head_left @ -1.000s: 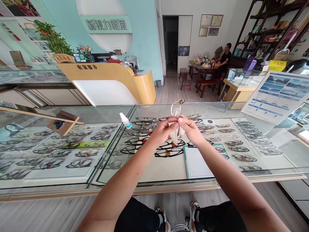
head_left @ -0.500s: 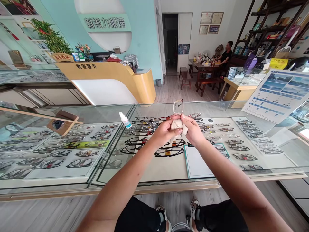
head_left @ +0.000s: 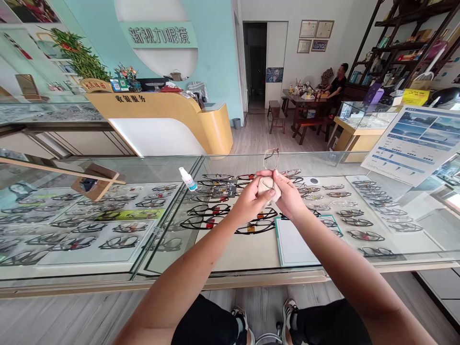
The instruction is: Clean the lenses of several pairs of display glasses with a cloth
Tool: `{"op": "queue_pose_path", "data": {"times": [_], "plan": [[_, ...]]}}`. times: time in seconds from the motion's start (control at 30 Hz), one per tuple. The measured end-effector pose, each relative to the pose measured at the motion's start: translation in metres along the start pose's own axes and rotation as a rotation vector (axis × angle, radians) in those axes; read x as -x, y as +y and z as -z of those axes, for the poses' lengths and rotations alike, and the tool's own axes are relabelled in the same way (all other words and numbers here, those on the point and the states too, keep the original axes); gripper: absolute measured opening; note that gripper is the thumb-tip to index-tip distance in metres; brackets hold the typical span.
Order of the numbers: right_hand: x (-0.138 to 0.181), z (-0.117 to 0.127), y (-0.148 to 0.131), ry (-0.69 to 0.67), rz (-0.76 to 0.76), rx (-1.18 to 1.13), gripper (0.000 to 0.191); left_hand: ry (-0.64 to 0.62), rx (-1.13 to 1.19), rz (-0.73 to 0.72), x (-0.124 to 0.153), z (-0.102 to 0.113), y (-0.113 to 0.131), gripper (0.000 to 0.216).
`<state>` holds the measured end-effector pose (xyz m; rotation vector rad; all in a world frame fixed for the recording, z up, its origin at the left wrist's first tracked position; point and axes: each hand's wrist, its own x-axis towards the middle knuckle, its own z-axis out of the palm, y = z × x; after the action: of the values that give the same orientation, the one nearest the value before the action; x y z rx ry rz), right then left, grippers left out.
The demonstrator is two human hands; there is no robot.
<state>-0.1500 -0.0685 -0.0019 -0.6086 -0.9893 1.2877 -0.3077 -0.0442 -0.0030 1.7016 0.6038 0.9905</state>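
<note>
Above the glass counter, my left hand is closed on a pale cleaning cloth bunched around the lower part of a pair of eyeglasses. My right hand is closed too, its fingers gripping the eyeglasses' frame beside the cloth. One thin-rimmed lens sticks up above my fingers; the cloth and hands hide the other. A small white spray bottle with a blue label stands on the glass, left of my hands.
The glass display counter holds rows of spectacle frames. On its right are a white board with a teal edge and a tilted printed sign. A wooden stand is at left. Far back, a person sits at a table.
The eyeglasses have turned slightly, so the raised lens shows tilted and a little further right. Both hands keep their hold, and the view has shifted slightly.
</note>
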Motion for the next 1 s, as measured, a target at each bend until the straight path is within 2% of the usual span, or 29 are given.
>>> {"op": "queue_pose_path", "data": {"times": [0.27, 0.37, 0.5, 0.6, 0.77, 1.0], "plan": [[0.002, -0.003, 0.001, -0.058, -0.032, 0.038, 0.053, 0.108, -0.051, -0.071, 0.000, -0.002, 0.005, 0.059], [0.003, 0.001, 0.005, -0.078, -0.028, 0.081, 0.054, 0.185, -0.064, -0.094, -0.001, -0.003, 0.003, 0.055], [0.002, 0.007, 0.011, -0.093, -0.010, 0.171, 0.054, 0.290, -0.066, -0.109, -0.002, -0.004, 0.001, 0.055], [0.002, 0.006, 0.009, -0.063, 0.004, 0.213, 0.057, 0.313, -0.064, -0.111, -0.002, -0.005, 0.002, 0.059], [0.004, -0.001, -0.002, -0.022, 0.031, 0.136, 0.046, 0.192, -0.043, -0.062, -0.004, 0.001, 0.007, 0.071], [0.002, 0.001, -0.012, 0.035, 0.040, 0.111, 0.041, 0.030, 0.077, 0.027, -0.006, 0.009, -0.002, 0.072]]}}
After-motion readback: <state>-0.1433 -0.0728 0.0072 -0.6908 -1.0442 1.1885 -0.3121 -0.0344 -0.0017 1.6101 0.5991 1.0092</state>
